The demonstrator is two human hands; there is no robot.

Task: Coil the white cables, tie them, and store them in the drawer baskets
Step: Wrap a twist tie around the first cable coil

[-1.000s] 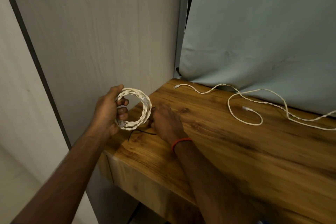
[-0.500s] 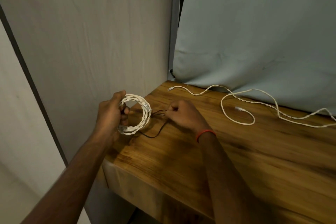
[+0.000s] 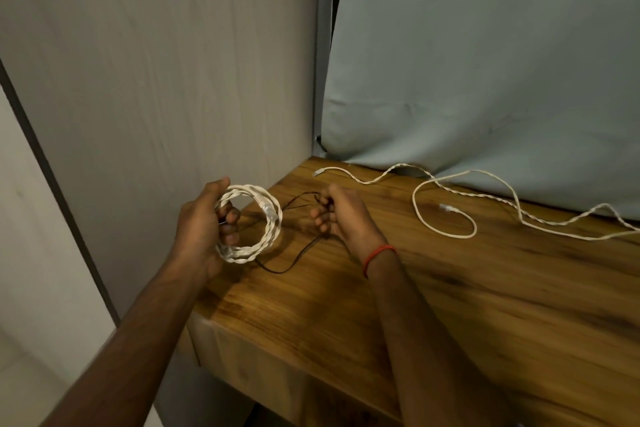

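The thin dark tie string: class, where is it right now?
In the head view, the dark tie string runs from the right hand across the wooden tabletop's left corner toward the coiled white cable in the left hand.

dim, warm light; soft shadows under the hands, slight blur, wide-angle bending at edges

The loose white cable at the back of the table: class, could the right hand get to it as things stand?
Probably yes: bare wooden table lies between the right hand and the loose white cable, though that hand pinches a thin black tie.
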